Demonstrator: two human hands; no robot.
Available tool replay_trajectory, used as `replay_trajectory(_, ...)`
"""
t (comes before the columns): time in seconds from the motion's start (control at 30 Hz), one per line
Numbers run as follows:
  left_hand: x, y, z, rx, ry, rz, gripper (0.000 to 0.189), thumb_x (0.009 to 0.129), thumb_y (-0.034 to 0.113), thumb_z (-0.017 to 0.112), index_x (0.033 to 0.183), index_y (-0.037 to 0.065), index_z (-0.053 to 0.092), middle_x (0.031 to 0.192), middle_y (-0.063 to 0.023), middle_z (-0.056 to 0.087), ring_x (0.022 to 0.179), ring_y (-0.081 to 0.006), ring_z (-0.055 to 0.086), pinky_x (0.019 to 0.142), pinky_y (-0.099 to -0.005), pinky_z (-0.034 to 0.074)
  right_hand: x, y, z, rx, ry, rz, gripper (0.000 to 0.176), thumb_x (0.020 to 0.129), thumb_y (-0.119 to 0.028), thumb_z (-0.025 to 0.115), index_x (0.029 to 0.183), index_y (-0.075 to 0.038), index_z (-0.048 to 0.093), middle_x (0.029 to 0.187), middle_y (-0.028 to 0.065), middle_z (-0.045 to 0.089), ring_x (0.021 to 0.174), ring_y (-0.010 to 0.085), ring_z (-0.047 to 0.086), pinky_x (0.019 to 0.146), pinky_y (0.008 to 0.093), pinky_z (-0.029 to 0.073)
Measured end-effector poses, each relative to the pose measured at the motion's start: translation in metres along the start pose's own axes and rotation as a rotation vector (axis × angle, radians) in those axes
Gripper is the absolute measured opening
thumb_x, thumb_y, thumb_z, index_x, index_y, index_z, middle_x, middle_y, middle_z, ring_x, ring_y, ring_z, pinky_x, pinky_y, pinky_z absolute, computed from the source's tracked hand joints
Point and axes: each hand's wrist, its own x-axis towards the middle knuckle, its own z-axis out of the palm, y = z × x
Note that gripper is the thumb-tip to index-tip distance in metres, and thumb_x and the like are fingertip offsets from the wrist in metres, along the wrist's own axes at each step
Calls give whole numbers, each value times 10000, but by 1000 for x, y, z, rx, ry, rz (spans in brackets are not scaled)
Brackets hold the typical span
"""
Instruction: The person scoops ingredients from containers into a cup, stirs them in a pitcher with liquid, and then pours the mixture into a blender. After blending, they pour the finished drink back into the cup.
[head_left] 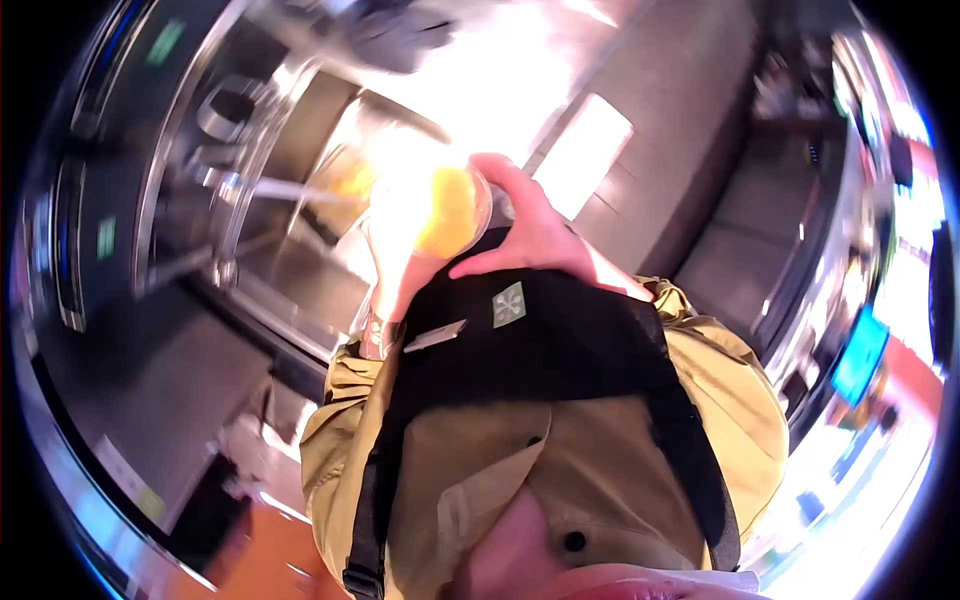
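A clear cup (446,212) with orange-yellow contents is in front of my apron, its left side washed out by glare. My left hand (396,272) is closed around the cup from the left, its fingers partly lost in the bright light. On the other side my right hand (540,225) is spread in a C shape, fingertips close to the cup's rim and thumb lower down near the apron. A greyish, see-through patch shows between that thumb and fingers. The black apron (560,330) carries a small green square emblem.
To the left are a metal counter with a recessed basin (285,225) and a pale rod-like piece reaching toward the cup. Dark cabinet fronts (150,150) line the far left. A grey tiled floor (650,130) and dark counter (750,200) lie to the right.
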Motion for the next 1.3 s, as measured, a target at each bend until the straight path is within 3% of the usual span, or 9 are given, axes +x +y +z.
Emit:
replay_trajectory(0.1, 23, 51, 66, -35, -94, 239, 808, 565, 183, 879, 1247, 45, 468, 1178, -141, 582, 1005, -228, 604, 871, -354, 500, -56, 2, -55, -80, 309, 42, 931, 516, -289, 921, 1280, -3, 472, 1203, 144, 579, 1140, 262, 545, 972, 380, 427)
replay_trajectory(0.2, 30, 115, 161, -173, -168, 410, 859, 562, 190, 882, 1274, 34, 428, 1201, -155, 571, 1035, -243, 596, 893, -365, 492, -130, 40, -121, -69, 666, -298, 710, 568, -245, 888, 1161, 1, 583, 1149, 137, 607, 1088, 228, 573, 937, 368, 462)
replay_trajectory(0.43, -43, 227, 418, -327, -751, 535, 1185, 536, 106, 891, 1437, 59, 123, 1483, -175, 275, 1360, -309, 310, 1102, -452, 286, -400, -8, -264, -282, 1271, 30, 698, 549, -194, 886, 1156, -8, 597, 1119, 90, 639, 1038, 159, 603, 917, 315, 470)
replay_trajectory(0.53, -66, 246, 465, -224, -930, 525, 1083, 582, 127, 875, 1425, 33, 201, 1465, -176, 309, 1355, -316, 320, 1097, -458, 282, -521, -21, -307, -464, 1573, 234, 762, 528, -197, 906, 1191, -11, 581, 1135, 72, 628, 1038, 150, 596, 946, 321, 460)
replay_trajectory(0.9, -67, 221, 481, -1, -1053, 367, 661, 698, -6, 769, 1277, 19, 451, 1208, -124, 563, 1086, -212, 570, 966, -340, 441, -859, -28, -366, -732, 2460, 530, 592, 522, -319, 914, 997, -55, 678, 943, 32, 701, 838, 126, 653, 777, 286, 510)
replay_trajectory(1.07, -42, 221, 456, -3, -887, 329, 595, 709, 11, 772, 1236, 16, 496, 1148, -119, 603, 1045, -198, 588, 947, -341, 454, -915, -1, -367, -733, 2576, 846, 600, 559, -271, 912, 1052, -21, 678, 996, 29, 698, 883, 108, 639, 825, 265, 491)
replay_trajectory(1.1, -38, 222, 446, -2, -841, 318, 585, 717, -2, 763, 1237, 12, 495, 1147, -120, 603, 1037, -196, 589, 940, -338, 460, -933, 15, -365, -762, 2582, 706, 626, 559, -283, 913, 1074, -24, 669, 1022, 30, 694, 903, 126, 642, 841, 265, 485)
replay_trajectory(1.13, -29, 216, 435, -20, -806, 298, 580, 721, -12, 755, 1238, 9, 494, 1146, -119, 602, 1034, -194, 589, 937, -334, 465, -928, 9, -361, -854, 2547, 893, 633, 664, -353, 839, 1154, -15, 624, 1135, 74, 654, 1023, 182, 611, 910, 369, 479)
replay_trajectory(1.3, 16, 175, 349, -307, -422, 39, 485, 787, -10, 713, 1225, 5, 503, 1151, -115, 595, 1030, -181, 586, 914, -316, 487, -894, 20, -328, -1085, 2278, 1009, 521, 694, -228, 793, 1125, 1, 611, 1089, 85, 653, 970, 173, 614, 865, 331, 494)
